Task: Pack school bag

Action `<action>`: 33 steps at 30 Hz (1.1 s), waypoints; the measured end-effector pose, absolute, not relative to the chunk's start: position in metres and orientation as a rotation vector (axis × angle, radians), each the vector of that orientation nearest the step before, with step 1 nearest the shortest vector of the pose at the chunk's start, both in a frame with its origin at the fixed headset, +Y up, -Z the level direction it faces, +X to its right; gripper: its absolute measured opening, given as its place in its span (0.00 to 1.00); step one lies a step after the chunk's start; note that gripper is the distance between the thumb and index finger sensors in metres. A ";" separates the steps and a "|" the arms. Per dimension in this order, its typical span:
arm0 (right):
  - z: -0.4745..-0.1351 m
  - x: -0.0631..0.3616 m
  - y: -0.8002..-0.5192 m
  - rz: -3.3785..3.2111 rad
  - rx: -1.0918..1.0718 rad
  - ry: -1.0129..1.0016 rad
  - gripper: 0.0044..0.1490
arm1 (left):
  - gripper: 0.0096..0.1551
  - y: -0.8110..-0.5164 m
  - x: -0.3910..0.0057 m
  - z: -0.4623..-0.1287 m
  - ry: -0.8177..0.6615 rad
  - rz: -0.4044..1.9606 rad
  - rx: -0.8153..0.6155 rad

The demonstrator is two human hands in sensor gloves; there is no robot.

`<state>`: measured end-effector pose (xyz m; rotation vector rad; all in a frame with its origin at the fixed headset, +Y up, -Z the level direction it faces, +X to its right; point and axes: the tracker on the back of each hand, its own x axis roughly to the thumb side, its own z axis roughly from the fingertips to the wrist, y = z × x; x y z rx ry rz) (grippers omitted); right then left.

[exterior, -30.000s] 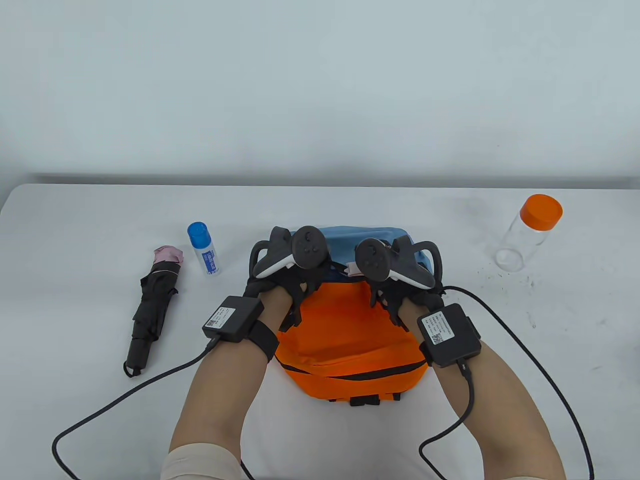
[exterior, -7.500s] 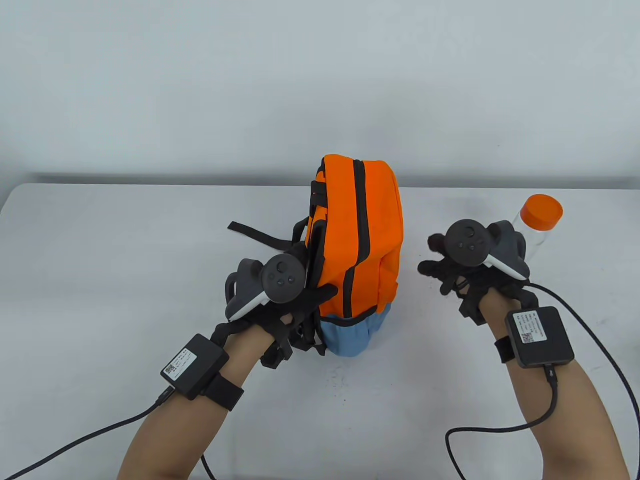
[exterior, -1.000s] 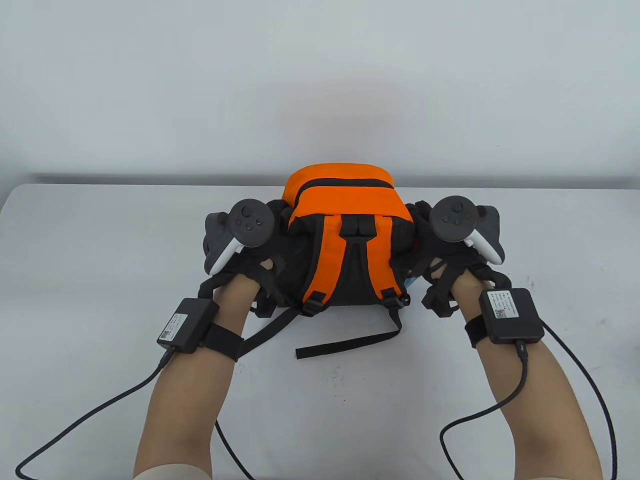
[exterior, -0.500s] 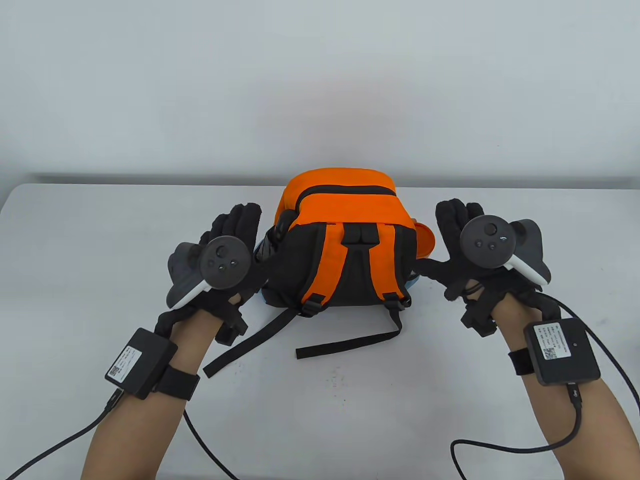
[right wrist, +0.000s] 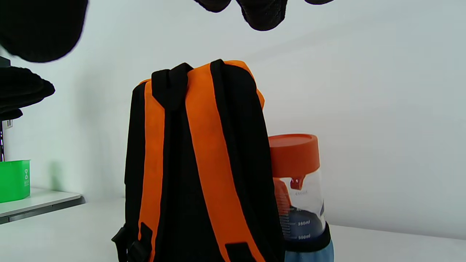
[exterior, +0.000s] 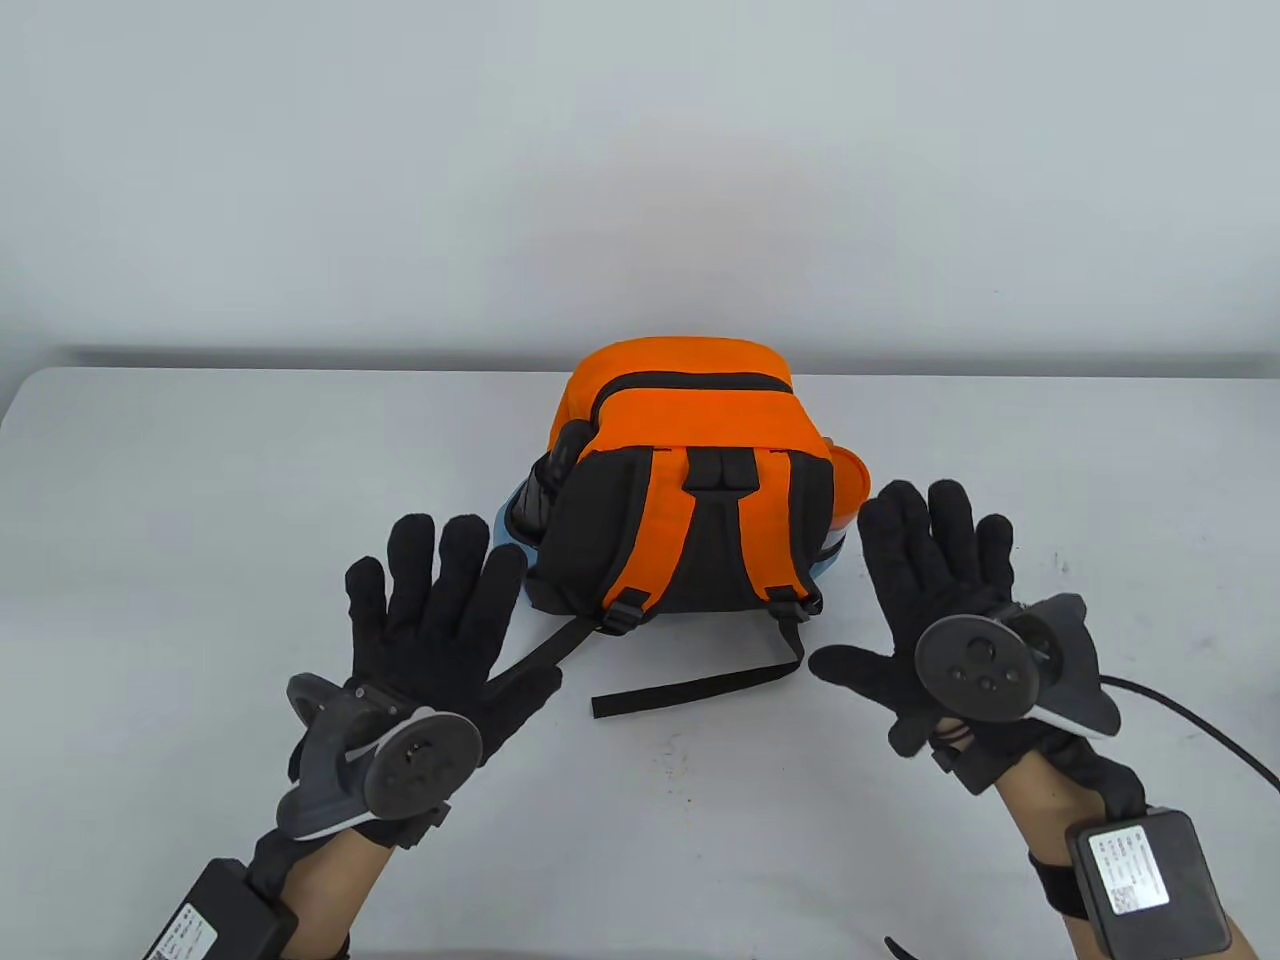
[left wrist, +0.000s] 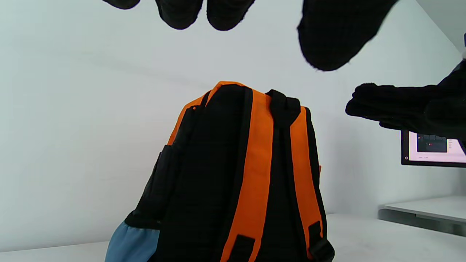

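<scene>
White table [exterior: 200,480] is occupied by an upright backpack [exterior: 690,500], its front hidden. Beside it, left hand [exterior: 440,630] and right hand [exterior: 940,610] are spread flat, nothing held.

Matt woven cloth backpack [exterior: 690,500]; clear glossy plastic bottle [right wrist: 300,203]; knit gloves.

- A white tabletop [exterior: 150,520] with rounded far corners fills the lower part of the table view.
- A plain pale grey wall [exterior: 640,170] rises behind it.
- In the left wrist view, a lit monitor [left wrist: 433,149] sits at 3 o'clock above a grey shelf [left wrist: 422,214].
- In the right wrist view, a green bin [right wrist: 14,180] stands on a side ledge at 9 o'clock.
</scene>
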<state>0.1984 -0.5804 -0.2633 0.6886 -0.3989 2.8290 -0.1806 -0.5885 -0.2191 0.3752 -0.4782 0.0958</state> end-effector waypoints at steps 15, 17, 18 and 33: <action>-0.242 0.200 -0.683 2.877 0.606 -0.183 0.73 | 0.61 -0.675 -0.177 -0.221 -0.421 -0.039 0.157; -0.243 0.199 -0.690 2.899 0.614 -0.196 0.73 | 0.62 -0.683 -0.180 -0.223 -0.416 -0.048 0.139; -0.243 0.198 -0.694 2.903 0.618 -0.159 0.73 | 0.62 -0.686 -0.182 -0.223 -0.403 -0.056 0.106; -0.243 0.190 -0.710 2.972 0.643 -0.098 0.72 | 0.60 -0.690 -0.184 -0.225 -0.378 -0.052 0.074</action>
